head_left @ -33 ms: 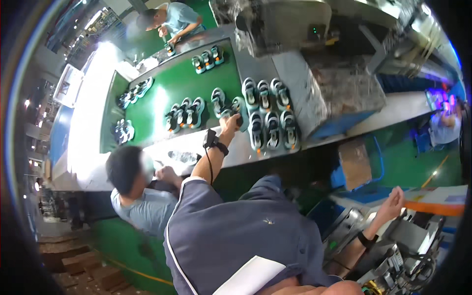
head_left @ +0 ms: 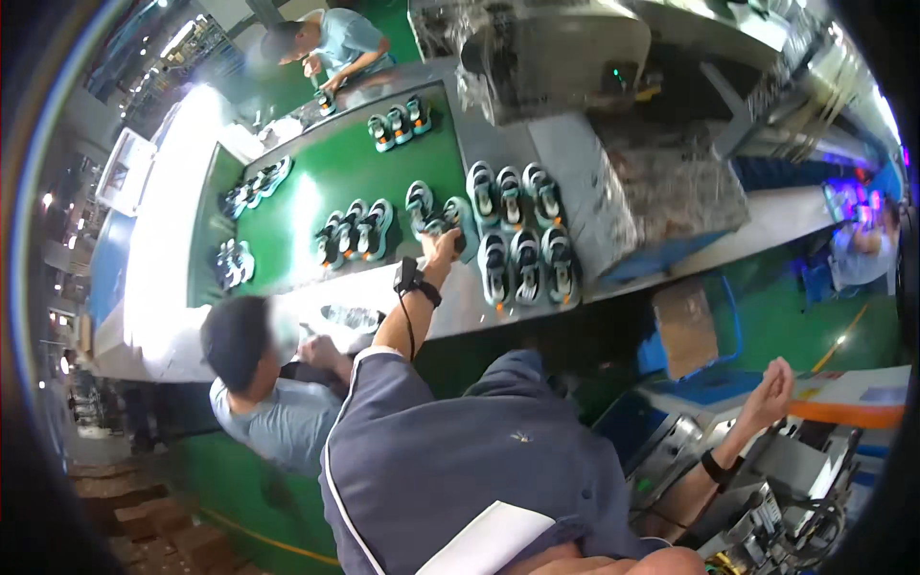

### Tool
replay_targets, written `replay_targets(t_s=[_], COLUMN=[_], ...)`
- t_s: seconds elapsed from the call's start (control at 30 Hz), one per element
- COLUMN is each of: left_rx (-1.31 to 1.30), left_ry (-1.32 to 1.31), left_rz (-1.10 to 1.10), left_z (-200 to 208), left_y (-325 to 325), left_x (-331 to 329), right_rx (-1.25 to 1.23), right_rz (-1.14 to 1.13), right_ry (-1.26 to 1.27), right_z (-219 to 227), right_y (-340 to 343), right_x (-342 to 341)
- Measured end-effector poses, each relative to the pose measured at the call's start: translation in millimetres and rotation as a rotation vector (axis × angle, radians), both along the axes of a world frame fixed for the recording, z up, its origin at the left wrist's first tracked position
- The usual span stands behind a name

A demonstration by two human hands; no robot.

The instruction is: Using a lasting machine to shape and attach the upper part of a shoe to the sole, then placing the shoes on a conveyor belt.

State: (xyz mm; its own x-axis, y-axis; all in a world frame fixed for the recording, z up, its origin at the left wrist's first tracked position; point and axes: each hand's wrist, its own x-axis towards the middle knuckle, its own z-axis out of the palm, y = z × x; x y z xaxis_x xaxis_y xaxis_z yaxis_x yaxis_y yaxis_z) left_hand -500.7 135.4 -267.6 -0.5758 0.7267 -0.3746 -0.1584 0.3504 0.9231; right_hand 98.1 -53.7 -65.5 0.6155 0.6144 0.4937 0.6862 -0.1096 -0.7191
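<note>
My left hand (head_left: 442, 246) reaches forward over the table's near edge. Its fingers close on the near end of a grey and black sneaker (head_left: 458, 215), which lies on the green work surface. Just left of it is another sneaker (head_left: 419, 201). To the right, two rows of sneakers stand on the grey metal top, among them a near-row sneaker (head_left: 525, 266). Out to the right, my right hand (head_left: 770, 391) is raised beside a machine with an orange edge. Its fingers are loosely bent and nothing shows in them.
Three sneakers (head_left: 355, 232) stand farther left on the green belt (head_left: 316, 192); more lie beyond. A co-worker (head_left: 273, 383) sits close on my left, another (head_left: 340, 48) across the table. A wrapped machine housing (head_left: 661, 182) stands right, above a blue cart (head_left: 685, 331) with cardboard.
The whole view has shifted slightly. My right hand is a little higher; my left hand stays on the same sneaker.
</note>
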Motion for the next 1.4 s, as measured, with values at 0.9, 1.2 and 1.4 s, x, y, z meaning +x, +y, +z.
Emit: replay_targets(t_s=[0.9,1.2,1.4], left_rx=[-0.226,-0.252,0.107], left_ry=[0.47,0.591,0.682], left_rz=[0.077,-0.003,-0.058], left_z=[-85,-132,-84], left_y=[128,133,109], left_x=[-24,-28,-39], right_rx=[0.152,-0.082,0.134], right_rz=[0.901,0.583,0.651], right_ry=[-1.297,-0.783,-0.298], right_z=[258,256,302], right_y=[681,688,569], right_x=[-504,-343,-282])
